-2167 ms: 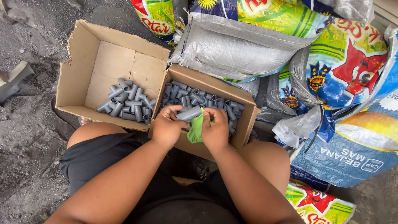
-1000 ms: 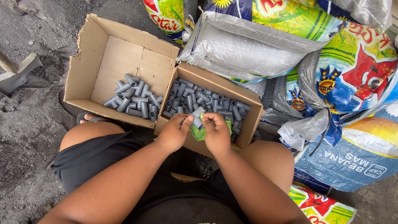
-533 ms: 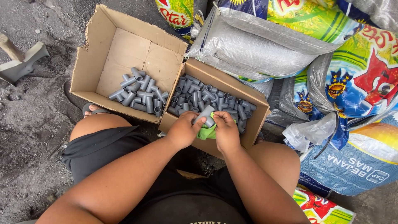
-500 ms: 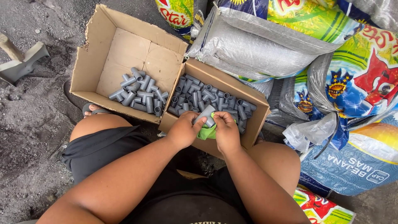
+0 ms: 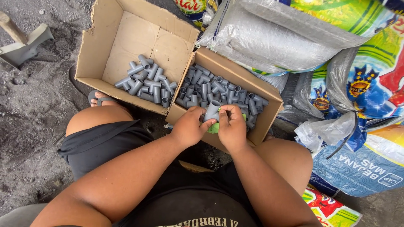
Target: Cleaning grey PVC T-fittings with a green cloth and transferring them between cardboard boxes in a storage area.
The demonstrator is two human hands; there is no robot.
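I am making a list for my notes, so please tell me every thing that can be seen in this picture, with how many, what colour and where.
Held pipe fitting: one, grey, between both hands above the right box.
Cloth: one, green, under the fitting, between the hands.
Right box: one, brown cardboard, in front of the knees, filled with many grey fittings.
Left box: one, brown cardboard, beside it, with a smaller pile of grey fittings.
Sacks: several, colourful printed plastic with silver lining, at right and top.
Tool: one, wooden handle, top left on the dark ground.
Sandal: one, grey, on the foot by the left box.
Left hand: holds the fitting.
Right hand: holds fitting and cloth.
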